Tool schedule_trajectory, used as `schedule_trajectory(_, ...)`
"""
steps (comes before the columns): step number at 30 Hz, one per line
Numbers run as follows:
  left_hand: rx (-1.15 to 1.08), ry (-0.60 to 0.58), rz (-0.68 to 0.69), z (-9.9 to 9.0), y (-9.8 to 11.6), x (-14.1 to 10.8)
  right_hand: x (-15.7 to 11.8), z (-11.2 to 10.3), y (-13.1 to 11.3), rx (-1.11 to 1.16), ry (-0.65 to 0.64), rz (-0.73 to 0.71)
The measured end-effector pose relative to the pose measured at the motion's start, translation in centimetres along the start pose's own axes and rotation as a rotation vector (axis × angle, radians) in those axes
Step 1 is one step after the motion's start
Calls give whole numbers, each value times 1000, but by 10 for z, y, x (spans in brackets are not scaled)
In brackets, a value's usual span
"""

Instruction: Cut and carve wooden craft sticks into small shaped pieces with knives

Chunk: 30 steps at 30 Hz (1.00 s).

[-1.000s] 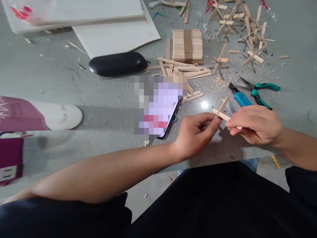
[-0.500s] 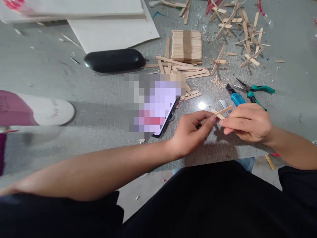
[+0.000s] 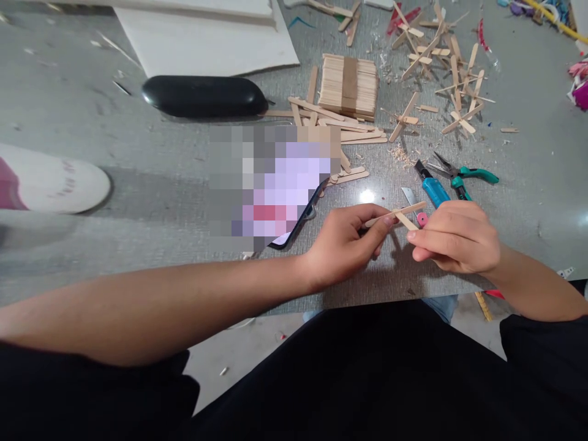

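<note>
Between thumb and fingers, my left hand [image 3: 351, 245] pinches a wooden stick [image 3: 416, 208] that points up to the right. A second wooden stick [image 3: 407, 221] meets it at an angle, and my right hand [image 3: 454, 236] grips its lower right end. The fingertips of both hands are close together but apart. Just beyond my right hand lie a blue cutter [image 3: 434, 190] and pliers with green handles [image 3: 478, 174]. A loose blade [image 3: 410, 197] rests beside the cutter. Left of my left hand is a phone [image 3: 294, 190], largely pixelated.
A banded bundle of sticks [image 3: 333, 82] lies beyond loose sticks [image 3: 362, 136]. Several joined stick pieces [image 3: 463, 120] spread at the back right. A black case [image 3: 204, 96], white sheets [image 3: 206, 46] and a white-and-pink bottle [image 3: 59, 184] are on the left.
The stick in my left hand now lies flatter, with more of its left end showing. The view has shifted slightly, bringing in more clutter at the far right. Both hands keep their grip.
</note>
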<state>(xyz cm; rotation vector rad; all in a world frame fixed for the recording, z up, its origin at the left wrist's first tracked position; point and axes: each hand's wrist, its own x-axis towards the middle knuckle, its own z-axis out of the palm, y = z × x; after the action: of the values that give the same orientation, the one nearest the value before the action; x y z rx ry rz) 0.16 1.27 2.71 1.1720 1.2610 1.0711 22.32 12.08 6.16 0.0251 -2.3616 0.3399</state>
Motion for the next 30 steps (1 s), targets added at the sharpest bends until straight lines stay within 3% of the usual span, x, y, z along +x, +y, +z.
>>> schedule_trajectory(5, 0, -3, -6, 0, 2, 1, 1, -1, 0, -31, 10, -34)
schedule_trajectory(17, 22, 21, -41, 2, 4, 2, -1, 5, -2, -31, 22, 64)
schedule_trajectory(22, 18, 19, -13, 2, 5, 3, -2, 10, -5, 35, 10, 168)
schedule_trajectory(30, 7, 24, -5, 2, 4, 3, -3, 11, -9, 23, 9, 191)
